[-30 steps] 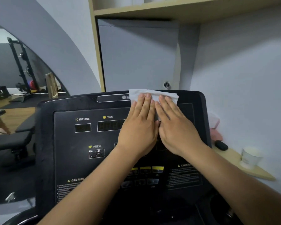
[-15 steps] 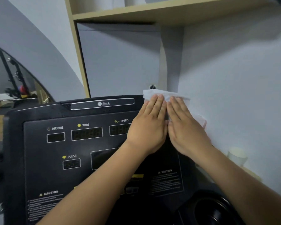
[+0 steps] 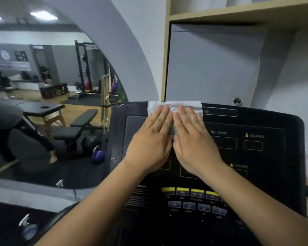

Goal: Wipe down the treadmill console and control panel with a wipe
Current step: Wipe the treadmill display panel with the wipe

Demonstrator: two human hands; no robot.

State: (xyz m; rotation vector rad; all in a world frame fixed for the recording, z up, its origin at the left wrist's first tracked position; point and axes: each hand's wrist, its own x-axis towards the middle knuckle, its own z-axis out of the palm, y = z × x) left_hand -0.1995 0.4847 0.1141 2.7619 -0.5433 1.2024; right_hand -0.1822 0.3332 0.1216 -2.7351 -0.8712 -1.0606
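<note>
Wipe (image 3: 174,104) lies spread on the console (image 3: 274,166), toward its 11 o'clock corner, lapping the top edge. Left hand (image 3: 149,144) and right hand (image 3: 194,144) press it side by side, fingers (image 3: 160,118) straight and flat, pinching nothing. Yellow buttons (image 3: 182,190) sit at 6 o'clock from the hands.

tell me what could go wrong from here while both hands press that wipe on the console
1. The wipe lies mostly under the fingers of the left hand and right hand; the bare palms seem to rest on the console and may smear it.
2. The wipe's top edge overlaps the console's upper rim, so a push upward could drop it behind.
3. Wiping downward with flat pressure could press the yellow buttons or grey buttons, changing settings.
</note>
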